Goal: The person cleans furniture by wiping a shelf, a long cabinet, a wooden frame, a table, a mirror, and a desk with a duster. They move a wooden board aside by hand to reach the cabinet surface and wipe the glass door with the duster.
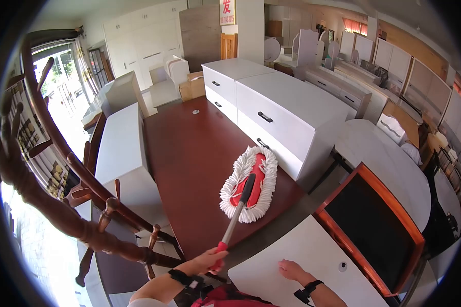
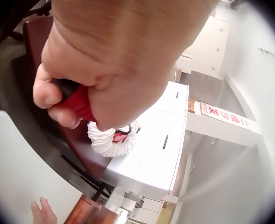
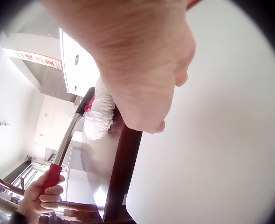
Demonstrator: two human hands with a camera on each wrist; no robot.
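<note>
A mop duster point(image 1: 257, 176) with a white yarn fringe and red centre lies over the dark red-brown desktop point(image 1: 179, 153), close to the white drawer units. My left hand point(image 1: 208, 261) grips its red handle end, fingers wrapped round it, as the left wrist view also shows. From there the metal shaft point(image 3: 68, 135) runs up to the black neck at the head. Over the white tabletop point(image 1: 291, 250), at the near right, hangs my right hand point(image 1: 291, 270). It holds nothing, and its fingers are loosely bent.
White drawer units point(image 1: 276, 97) with black handles stand along the desktop's right side. A turned dark-wood rack point(image 1: 61, 204) crosses the left. An orange-framed black panel point(image 1: 376, 225) sits at the right, before a round marble-look table point(image 1: 389, 163). More white furniture fills the background.
</note>
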